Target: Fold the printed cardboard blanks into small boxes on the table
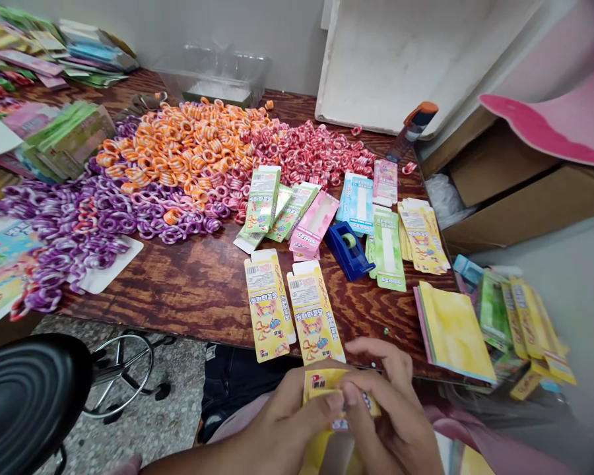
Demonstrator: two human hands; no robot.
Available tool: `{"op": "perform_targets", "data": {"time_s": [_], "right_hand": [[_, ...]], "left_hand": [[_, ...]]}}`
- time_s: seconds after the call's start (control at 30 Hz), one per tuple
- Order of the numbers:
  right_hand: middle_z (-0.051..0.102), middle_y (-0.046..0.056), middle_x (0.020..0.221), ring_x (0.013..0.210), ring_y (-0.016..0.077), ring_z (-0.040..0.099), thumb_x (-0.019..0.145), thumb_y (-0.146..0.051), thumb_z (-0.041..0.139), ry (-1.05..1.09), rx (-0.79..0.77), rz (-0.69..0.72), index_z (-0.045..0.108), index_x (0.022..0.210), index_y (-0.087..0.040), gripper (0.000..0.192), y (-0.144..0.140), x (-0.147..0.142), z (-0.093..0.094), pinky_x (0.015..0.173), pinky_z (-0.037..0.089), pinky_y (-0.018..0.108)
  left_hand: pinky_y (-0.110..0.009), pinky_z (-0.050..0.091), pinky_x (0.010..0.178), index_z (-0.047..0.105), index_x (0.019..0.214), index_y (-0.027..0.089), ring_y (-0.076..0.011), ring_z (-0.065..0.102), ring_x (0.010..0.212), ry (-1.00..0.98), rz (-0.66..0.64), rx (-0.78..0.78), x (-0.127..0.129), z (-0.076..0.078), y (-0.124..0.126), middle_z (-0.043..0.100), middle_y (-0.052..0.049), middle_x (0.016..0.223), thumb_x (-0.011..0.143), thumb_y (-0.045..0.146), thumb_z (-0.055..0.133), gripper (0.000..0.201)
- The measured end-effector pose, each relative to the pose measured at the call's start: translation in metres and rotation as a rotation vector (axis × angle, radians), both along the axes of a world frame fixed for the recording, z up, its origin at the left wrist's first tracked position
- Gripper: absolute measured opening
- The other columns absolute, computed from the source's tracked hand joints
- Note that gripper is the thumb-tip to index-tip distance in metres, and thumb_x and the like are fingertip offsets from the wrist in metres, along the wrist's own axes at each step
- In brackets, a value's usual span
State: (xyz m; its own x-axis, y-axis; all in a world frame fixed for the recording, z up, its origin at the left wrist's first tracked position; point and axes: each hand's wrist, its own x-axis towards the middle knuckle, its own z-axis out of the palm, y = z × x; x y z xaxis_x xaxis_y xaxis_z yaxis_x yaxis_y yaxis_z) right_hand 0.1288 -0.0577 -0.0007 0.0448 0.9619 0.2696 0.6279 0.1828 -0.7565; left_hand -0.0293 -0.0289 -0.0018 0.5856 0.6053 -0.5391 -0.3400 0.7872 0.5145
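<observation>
Rings [193, 148] lie before a clear tub [245, 69] holding something white [220, 91]. Left hand [294, 409] and right hand [396, 409] grip a yellow box [321, 379] by the worktop's [193, 284] front edge; a tape dispenser [344, 247] sits beyond. Rightward, a carton [525, 204] holds clear plastic [445, 198].

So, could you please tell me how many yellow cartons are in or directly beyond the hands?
3 visible: the held carton between left hand and right hand, then the left carton and right carton side by side on the table; others may be hidden.

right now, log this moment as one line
left hand: holding yellow box | right hand: holding it too | on table: tape dispenser, colourful rings
</observation>
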Motion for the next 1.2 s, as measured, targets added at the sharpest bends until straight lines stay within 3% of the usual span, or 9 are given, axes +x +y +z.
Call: {"op": "perform_targets", "data": {"time_s": [0.13, 0.27, 0.43, 0.5, 0.6, 0.7, 0.97, 1.1, 1.2], "right_hand": [[0.060, 0.012, 0.129, 0.113, 0.0233, 0.066, 0.098, -0.014, 0.061, 0.115, 0.154, -0.107, 0.060, 0.121, -0.024, 0.025, -0.001, -0.007, -0.021, 0.088, 0.057, 0.037], [0.062, 0.013, 0.128, 0.118, 0.0314, 0.060, 0.106, -0.028, 0.051, -0.171, 0.331, -0.003, 0.068, 0.116, -0.023, 0.020, -0.009, -0.018, -0.030, 0.103, 0.045, 0.055], [0.056, 0.011, 0.124, 0.119, 0.0257, 0.056, 0.108, -0.039, 0.049, -0.005, 0.082, 0.004, 0.063, 0.102, -0.024, 0.022, -0.013, -0.021, -0.024, 0.093, 0.054, 0.038], [0.053, 0.012, 0.130, 0.116, 0.0226, 0.059, 0.106, -0.035, 0.055, 0.042, 0.126, 0.036, 0.064, 0.114, -0.024, 0.017, -0.013, -0.017, -0.029, 0.089, 0.058, 0.032], [0.047, 0.017, 0.140, 0.116, 0.0248, 0.063, 0.100, -0.027, 0.062, 0.107, 0.266, -0.008, 0.052, 0.144, -0.021, 0.046, -0.014, -0.010, -0.044, 0.090, 0.061, 0.037], [0.054, 0.017, 0.131, 0.117, 0.0277, 0.061, 0.100, -0.022, 0.057, 0.117, 0.325, -0.024, 0.057, 0.139, -0.020, 0.039, -0.014, -0.007, -0.053, 0.090, 0.061, 0.042], [0.055, 0.016, 0.125, 0.117, 0.0273, 0.058, 0.093, -0.009, 0.058, 0.155, 0.246, 0.030, 0.062, 0.127, -0.019, 0.035, -0.005, -0.008, -0.028, 0.091, 0.060, 0.041], [0.059, 0.012, 0.114, 0.104, 0.0246, 0.066, 0.087, -0.007, 0.066, 0.053, 0.327, 0.057, 0.064, 0.126, -0.022, 0.042, -0.010, -0.002, -0.024, 0.083, 0.064, 0.038], [0.058, 0.011, 0.123, 0.102, 0.0236, 0.070, 0.085, -0.010, 0.074, 0.045, 0.368, 0.011, 0.058, 0.141, -0.027, 0.060, -0.014, -0.004, -0.028, 0.078, 0.067, 0.037]], "left_hand": [[-0.040, 0.044, 0.108, 0.071, 0.120, 0.025, -0.0309, 0.061, 0.126, 0.114, 0.033, 0.083, -0.004, 0.003, 0.003, 0.070, -0.006, 0.134, 0.091, 0.039, 0.068, 0.032], [-0.042, 0.048, 0.103, 0.074, 0.110, 0.019, -0.0356, 0.063, 0.123, 0.118, 0.157, -0.050, -0.006, -0.003, 0.009, 0.074, -0.009, 0.123, 0.077, 0.030, 0.067, 0.035], [-0.036, 0.051, 0.094, 0.077, 0.104, 0.019, -0.0315, 0.069, 0.113, 0.032, 0.149, -0.157, -0.012, -0.012, 0.005, 0.077, -0.006, 0.111, 0.065, 0.019, 0.068, 0.040], [-0.038, 0.050, 0.097, 0.075, 0.111, 0.021, -0.0305, 0.070, 0.113, -0.016, 0.142, -0.184, -0.014, -0.010, 0.000, 0.077, -0.005, 0.111, 0.072, 0.022, 0.074, 0.039], [-0.043, 0.049, 0.103, 0.072, 0.119, 0.022, -0.0306, 0.072, 0.111, -0.032, 0.146, -0.192, -0.015, -0.005, -0.004, 0.078, -0.007, 0.111, 0.080, 0.035, 0.083, 0.043], [-0.042, 0.050, 0.103, 0.073, 0.117, 0.021, -0.0316, 0.072, 0.111, -0.023, 0.179, -0.146, -0.015, -0.001, -0.002, 0.078, -0.009, 0.113, 0.079, 0.042, 0.087, 0.046], [-0.034, 0.057, 0.096, 0.080, 0.105, 0.023, -0.0263, 0.075, 0.108, 0.097, 0.275, -0.161, -0.012, 0.016, 0.006, 0.081, -0.005, 0.110, 0.080, 0.038, 0.088, 0.031], [-0.036, 0.060, 0.095, 0.082, 0.103, 0.022, -0.0279, 0.076, 0.107, 0.131, 0.263, -0.048, -0.011, 0.017, 0.000, 0.082, -0.007, 0.113, 0.077, 0.041, 0.091, 0.033], [-0.038, 0.063, 0.091, 0.083, 0.110, 0.027, -0.0264, 0.079, 0.100, 0.076, 0.297, 0.122, -0.014, 0.014, 0.002, 0.083, -0.007, 0.109, 0.090, 0.038, 0.081, 0.023]]}}
